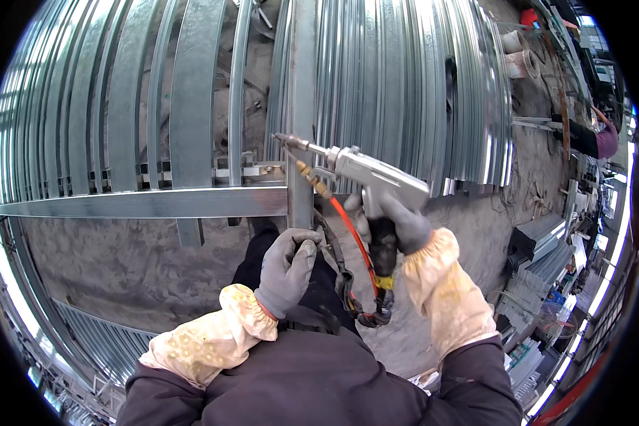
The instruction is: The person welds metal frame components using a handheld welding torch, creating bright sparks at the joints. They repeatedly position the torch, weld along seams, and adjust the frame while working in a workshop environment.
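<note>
My right hand (402,221) is wrapped round the black grip of a silver pistol-shaped welding gun (380,175). Its narrow nozzle points to the upper left, over a square steel tube (302,85) that runs away from me. From a brass fitting near the nozzle, a red hose (355,238) curves back to the bottom of the grip. My left hand (289,268), in a grey glove, is closed in a pinch beside the near end of that tube; whatever its fingertips hold is too small to make out. Pale cuffs cover both my wrists.
A steel crossbar (149,204) meets the tube from the left, with several parallel bars beyond it. Stacked metal profiles (405,85) lie to the right of the tube. Buckets (522,64) and another person (606,140) are at the far right. A dark cable (342,280) hangs by my legs.
</note>
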`<state>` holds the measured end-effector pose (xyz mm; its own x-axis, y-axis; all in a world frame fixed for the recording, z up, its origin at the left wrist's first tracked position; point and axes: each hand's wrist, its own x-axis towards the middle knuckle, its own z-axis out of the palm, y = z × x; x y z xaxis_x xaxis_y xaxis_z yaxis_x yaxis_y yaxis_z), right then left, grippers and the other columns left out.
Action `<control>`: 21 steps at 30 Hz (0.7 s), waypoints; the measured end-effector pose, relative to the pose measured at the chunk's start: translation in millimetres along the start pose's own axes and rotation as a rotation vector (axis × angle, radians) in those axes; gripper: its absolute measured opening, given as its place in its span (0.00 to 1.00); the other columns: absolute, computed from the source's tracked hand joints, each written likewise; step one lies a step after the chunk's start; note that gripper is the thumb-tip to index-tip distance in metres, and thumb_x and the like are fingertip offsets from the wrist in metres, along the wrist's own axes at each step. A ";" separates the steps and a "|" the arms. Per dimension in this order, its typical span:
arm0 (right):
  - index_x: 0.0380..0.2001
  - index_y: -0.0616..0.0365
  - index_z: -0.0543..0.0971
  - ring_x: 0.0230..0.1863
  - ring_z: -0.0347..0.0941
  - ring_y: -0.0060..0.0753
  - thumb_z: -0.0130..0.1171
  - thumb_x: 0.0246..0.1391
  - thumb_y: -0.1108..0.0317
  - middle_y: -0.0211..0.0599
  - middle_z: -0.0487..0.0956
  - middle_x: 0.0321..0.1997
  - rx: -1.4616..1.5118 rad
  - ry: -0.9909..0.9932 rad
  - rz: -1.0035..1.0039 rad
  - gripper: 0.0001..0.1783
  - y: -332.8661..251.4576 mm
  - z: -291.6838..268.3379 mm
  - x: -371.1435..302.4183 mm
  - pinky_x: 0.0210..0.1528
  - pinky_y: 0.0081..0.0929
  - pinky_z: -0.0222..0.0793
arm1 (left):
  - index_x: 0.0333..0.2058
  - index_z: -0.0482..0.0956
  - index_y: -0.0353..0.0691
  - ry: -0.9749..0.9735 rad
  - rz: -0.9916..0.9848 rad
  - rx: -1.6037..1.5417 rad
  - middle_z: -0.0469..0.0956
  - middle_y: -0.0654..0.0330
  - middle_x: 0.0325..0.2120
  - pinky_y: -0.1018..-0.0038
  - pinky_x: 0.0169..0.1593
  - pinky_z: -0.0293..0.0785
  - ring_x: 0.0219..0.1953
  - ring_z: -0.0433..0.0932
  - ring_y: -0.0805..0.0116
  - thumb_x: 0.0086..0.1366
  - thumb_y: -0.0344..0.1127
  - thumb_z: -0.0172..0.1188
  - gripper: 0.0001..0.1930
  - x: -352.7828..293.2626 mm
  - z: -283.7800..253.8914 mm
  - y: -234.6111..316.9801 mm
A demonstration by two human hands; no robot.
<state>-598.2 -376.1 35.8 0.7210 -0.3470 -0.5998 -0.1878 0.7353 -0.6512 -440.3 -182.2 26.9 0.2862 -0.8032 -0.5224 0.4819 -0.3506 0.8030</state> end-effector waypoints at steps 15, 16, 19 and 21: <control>0.63 0.69 0.66 0.27 0.78 0.28 0.67 0.58 0.54 0.48 0.80 0.43 -0.018 0.019 -0.098 0.39 -12.3 28.3 -26.0 0.27 0.23 0.75 | 0.52 0.72 0.30 0.034 -0.063 -0.165 0.78 0.58 0.41 0.76 0.50 0.72 0.43 0.76 0.74 0.73 0.30 0.47 0.14 4.8 -5.6 5.4; 0.63 0.68 0.66 0.29 0.78 0.27 0.66 0.58 0.56 0.47 0.80 0.43 -0.182 0.022 -0.120 0.38 -14.5 37.7 -33.8 0.29 0.23 0.77 | 0.53 0.72 0.30 0.071 -0.076 -0.213 0.78 0.57 0.42 0.75 0.52 0.72 0.45 0.76 0.73 0.73 0.30 0.47 0.15 4.7 -3.4 5.4; 0.63 0.65 0.67 0.37 0.79 0.25 0.63 0.56 0.73 0.40 0.80 0.45 -0.575 0.150 -0.181 0.32 18.0 55.3 -56.9 0.38 0.21 0.76 | 0.60 0.68 0.29 0.073 0.066 -0.160 0.76 0.55 0.50 0.74 0.58 0.70 0.51 0.75 0.70 0.72 0.32 0.50 0.20 10.3 1.7 7.9; 0.65 0.68 0.65 0.41 0.81 0.29 0.62 0.53 0.78 0.44 0.80 0.49 -0.754 0.239 -0.287 0.36 37.4 73.2 -63.9 0.43 0.24 0.77 | 0.64 0.64 0.29 0.025 0.097 -0.096 0.74 0.54 0.54 0.73 0.61 0.68 0.55 0.73 0.69 0.71 0.31 0.52 0.24 15.0 2.4 13.8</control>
<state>-602.5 -283.8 83.9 0.6640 -0.6377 -0.3905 -0.4753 0.0432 -0.8787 -431.3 -200.2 30.8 0.3551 -0.8184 -0.4518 0.5276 -0.2236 0.8195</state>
